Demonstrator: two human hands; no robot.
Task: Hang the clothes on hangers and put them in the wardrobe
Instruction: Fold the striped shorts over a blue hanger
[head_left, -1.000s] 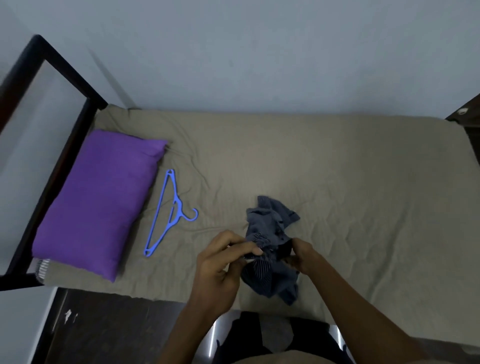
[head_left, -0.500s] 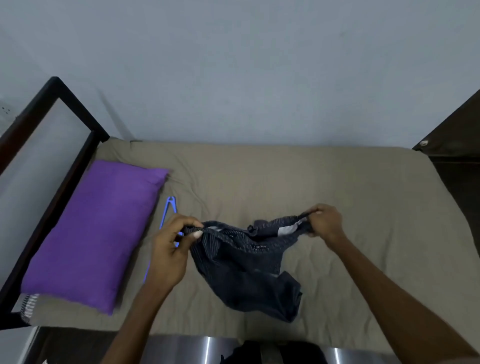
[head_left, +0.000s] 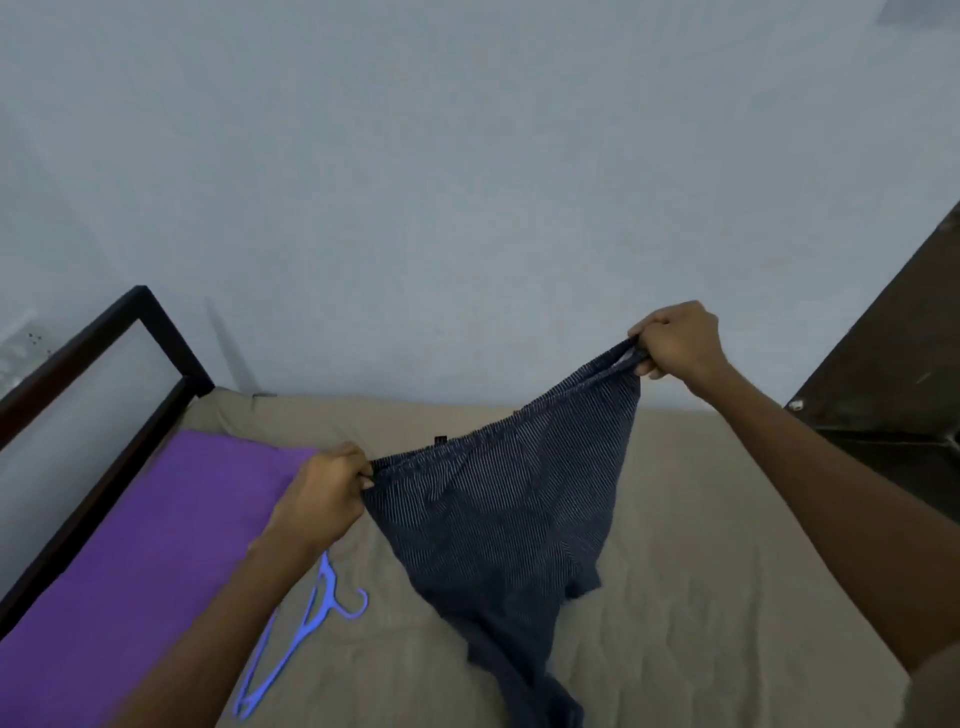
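I hold a dark striped garment (head_left: 498, 514) spread in the air above the bed (head_left: 701, 597), one hand at each end of its upper edge. My left hand (head_left: 324, 501) has its fingers curled round the left corner of that edge, low and close to the purple pillow (head_left: 140, 561). My right hand (head_left: 675, 340) grips the other corner, bunched in a closed fist, and sits higher and further out, in front of the pale wall (head_left: 467, 156). The cloth slopes up from left to right between my hands and hangs down in a point, with its lower end trailing onto the beige bed sheet near the bottom of the view. A blue plastic hanger (head_left: 306, 623) lies flat on the sheet under my left forearm, just beside the pillow and apart from the garment. The dark bed frame (head_left: 156, 332) rises at the left, and a dark wooden piece of furniture (head_left: 893, 364) stands at the right edge
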